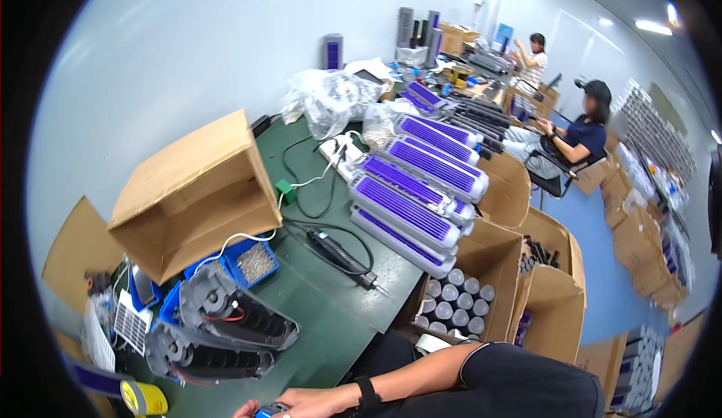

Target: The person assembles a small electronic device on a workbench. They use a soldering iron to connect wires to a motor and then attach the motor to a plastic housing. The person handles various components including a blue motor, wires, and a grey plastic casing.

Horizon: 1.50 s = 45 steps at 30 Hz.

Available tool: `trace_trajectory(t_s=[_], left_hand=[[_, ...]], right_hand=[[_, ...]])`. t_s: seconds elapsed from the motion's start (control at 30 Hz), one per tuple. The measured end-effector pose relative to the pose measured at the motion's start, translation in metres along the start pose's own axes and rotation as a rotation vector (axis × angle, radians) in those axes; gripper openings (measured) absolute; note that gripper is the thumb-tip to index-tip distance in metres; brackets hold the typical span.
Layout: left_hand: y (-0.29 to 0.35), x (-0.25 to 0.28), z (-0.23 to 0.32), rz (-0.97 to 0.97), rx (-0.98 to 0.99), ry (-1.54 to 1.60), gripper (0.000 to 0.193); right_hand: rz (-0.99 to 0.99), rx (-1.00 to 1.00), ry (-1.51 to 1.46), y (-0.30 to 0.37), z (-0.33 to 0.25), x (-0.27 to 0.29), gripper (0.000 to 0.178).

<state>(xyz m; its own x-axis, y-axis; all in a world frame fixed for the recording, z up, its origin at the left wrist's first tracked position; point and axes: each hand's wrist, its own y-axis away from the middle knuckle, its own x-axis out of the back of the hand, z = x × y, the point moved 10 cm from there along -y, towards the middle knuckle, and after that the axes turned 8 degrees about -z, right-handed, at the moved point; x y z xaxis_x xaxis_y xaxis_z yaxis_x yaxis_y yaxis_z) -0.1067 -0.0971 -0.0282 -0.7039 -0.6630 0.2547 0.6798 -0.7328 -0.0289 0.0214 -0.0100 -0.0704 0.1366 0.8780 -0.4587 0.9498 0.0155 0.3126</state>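
My right hand (310, 401) is at the lower edge of the view, a black band (368, 394) on its wrist. It is bent in against a small blue object (265, 412), which lies low over the near side of the green table (331, 316) and is partly cut off by the frame. Fingertips (244, 409) show on the object's left side; I cannot tell which hand they belong to. Nor can I tell whether the fingers of either hand are clamped on the object or merely touching it.

Beyond, two dark open housings lie side by side, an upper housing (239, 309) and a lower housing (214, 356), with red wire visible in the upper one. A yellow round container (143, 398) stands to their left. Behind them, a blue bin (239, 247) contains small metal parts (256, 262). A black power screwdriver (335, 254) lies right of the bin, near a row of purple-and-grey units (410, 207).
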Motion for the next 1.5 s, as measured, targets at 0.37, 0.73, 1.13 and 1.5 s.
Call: trace_trajectory(t_s=[0.37,0.73,1.13,1.5], left_hand=[[0.039,-0.013,0.013,0.481,0.056,0.206,0.041],[0.019,-0.062,-0.005,-0.065,0.219,0.911,0.077],[0.005,-0.038,0.012,-0.159,0.071,0.887,0.065],[0.006,-0.029,-0.023,0.076,0.174,0.82,0.057]], right_hand=[[0.353,0.511,0.431,0.018,-0.039,0.014,0.042],[-0.292,0.278,-0.148,-0.012,-0.016,-0.018,0.054],[0.269,0.41,0.217,0.024,-0.042,0.044,0.021],[0.166,0.778,1.172,0.044,-0.095,-0.043,0.059]])
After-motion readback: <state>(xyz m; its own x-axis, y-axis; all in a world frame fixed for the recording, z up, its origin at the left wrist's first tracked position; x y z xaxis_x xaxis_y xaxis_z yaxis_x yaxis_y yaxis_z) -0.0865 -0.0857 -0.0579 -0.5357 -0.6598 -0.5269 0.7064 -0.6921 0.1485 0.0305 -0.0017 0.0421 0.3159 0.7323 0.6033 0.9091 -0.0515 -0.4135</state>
